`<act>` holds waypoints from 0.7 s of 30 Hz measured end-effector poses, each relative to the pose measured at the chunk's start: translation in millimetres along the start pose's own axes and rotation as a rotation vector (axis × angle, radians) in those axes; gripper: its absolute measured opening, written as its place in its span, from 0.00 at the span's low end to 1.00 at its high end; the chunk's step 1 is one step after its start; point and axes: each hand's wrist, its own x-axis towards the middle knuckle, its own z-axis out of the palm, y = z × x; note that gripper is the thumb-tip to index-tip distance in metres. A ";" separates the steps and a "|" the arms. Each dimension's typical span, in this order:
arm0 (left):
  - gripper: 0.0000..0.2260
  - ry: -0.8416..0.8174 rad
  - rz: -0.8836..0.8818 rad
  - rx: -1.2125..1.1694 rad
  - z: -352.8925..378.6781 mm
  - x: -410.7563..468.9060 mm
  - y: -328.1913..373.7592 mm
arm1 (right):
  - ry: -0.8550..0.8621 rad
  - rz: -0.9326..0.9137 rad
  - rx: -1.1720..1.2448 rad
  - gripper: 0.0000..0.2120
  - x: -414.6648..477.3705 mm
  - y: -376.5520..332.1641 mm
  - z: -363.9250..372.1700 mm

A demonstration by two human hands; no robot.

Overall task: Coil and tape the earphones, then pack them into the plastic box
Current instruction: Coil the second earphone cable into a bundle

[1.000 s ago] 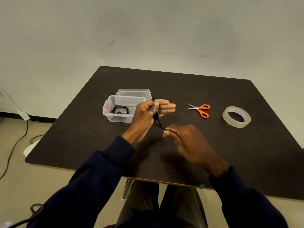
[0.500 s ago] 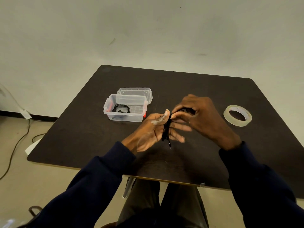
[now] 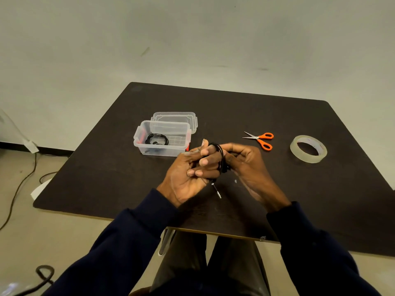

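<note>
- The person's left hand (image 3: 186, 176) is held up over the near middle of the dark table (image 3: 102, 167), palm turned towards them. Its fingers are bent, and the black earphone cable (image 3: 220, 153) is looped round them in several turns.
- The right hand (image 3: 249, 167) meets it from the right. Its fingers are curled and its fingertips close on the loops at the side of the coil.
- The jack plug (image 3: 217, 191) dangles free below both hands, tilted, near the table top.
- Beyond the left hand the clear plastic box (image 3: 162, 149) stands open on the table. A second coil of black earphones (image 3: 157, 139) lies in its left half.
- The lid (image 3: 175, 118) lies flat directly behind the box.
- The orange-handled scissors (image 3: 261, 139) lie beyond the right hand, blades pointing left.
- The roll of clear tape (image 3: 308, 151) lies flat to the right of the scissors, apart from them.
- Dark blue sleeves (image 3: 128, 242) cover both arms to the wrists.
- A dark cord (image 3: 19, 189) trails over the floor to the left of the table.
</note>
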 end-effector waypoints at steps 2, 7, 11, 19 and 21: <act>0.20 -0.038 0.004 -0.051 -0.1 -1.0 1.0 | 0.014 0.021 0.040 0.10 -0.6 -5.4 3.6; 0.23 -0.056 0.054 -0.058 4.0 -1.9 7.8 | 0.027 0.056 0.100 0.14 -8.2 -9.3 10.6; 0.25 -0.055 0.082 -0.051 5.2 -3.7 10.0 | 0.073 0.089 0.232 0.16 -16.9 -11.9 17.9; 0.25 -0.031 0.109 -0.002 6.6 -2.3 8.7 | 0.073 0.044 0.251 0.17 -23.9 -14.4 30.6; 0.24 0.013 0.112 0.073 7.8 -1.6 9.8 | 0.089 0.030 0.232 0.19 -23.6 -14.4 30.2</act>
